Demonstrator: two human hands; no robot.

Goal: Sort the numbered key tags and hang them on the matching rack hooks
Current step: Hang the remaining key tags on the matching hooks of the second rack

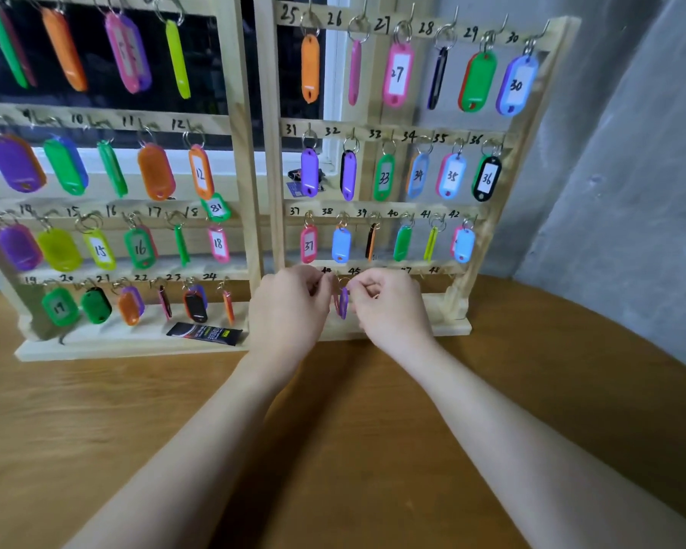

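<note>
Hands — left hand (290,301) and right hand (389,301) — pinch light, stiff purple plastic key tag (343,303) by its ring, probably the best hold.

Both hands (339,299) pinch purple tag (343,303) at right rack (458,311) bottom row.

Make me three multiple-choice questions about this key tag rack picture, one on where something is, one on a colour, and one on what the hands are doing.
1. Where does the black sachet lie?
A. on the left rack's base
B. on the top rail
C. in a hand

2. What colour is the tag marked 30?
A. orange
B. blue
C. black

3. What are the left hand and right hand doing?
A. resting flat on the table
B. working at the purple tag on the bottom row
C. lifting the rack

Answers: 1 A, it lies below hooks 22 to 24; 2 B, its body is blue; 3 B, both sets of fingers meet around that tag.
</note>
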